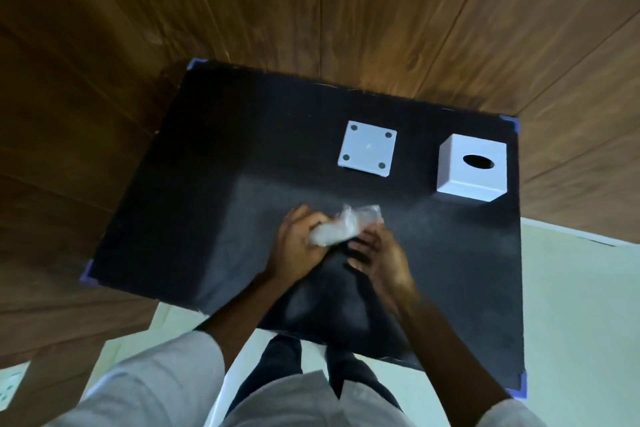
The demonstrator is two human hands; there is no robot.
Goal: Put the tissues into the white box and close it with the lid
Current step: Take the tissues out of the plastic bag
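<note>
Tissues (341,225): a soft white pack in clear crinkly plastic wrap, blurred, elongated and tilted, the far end of the wrap puckered and shiny. It sits over the near-middle of the black table (214,156), held between both hands; can't tell if it touches the surface

Left hand (298,243) curled around the near-left end of the pack, fingers bent over it, thumb side towards the pack. Right hand (377,256) at the pack's right end, fingertips pinching the wrap; lower fingers loosely curled under. Both hands motion-blurred, exact finger contact unclear

White box (471,168): cube-shaped, standing at the far right of the table near the edge, dark oval slot in its upward face, sides plain white. Well apart from the hands

Lid (367,149): flat white square plate lying on the table just left of the box, not touching it, with four small dark round dots, one at each corner. Beyond the hands, nearer the table's far edge

Table corners marked with blue tape (512,123). Brown wood-panel wall behind and left. Pale floor at right. Person in light sleeves (166,378), forearms bare, dark trousers visible below the table edge
</note>
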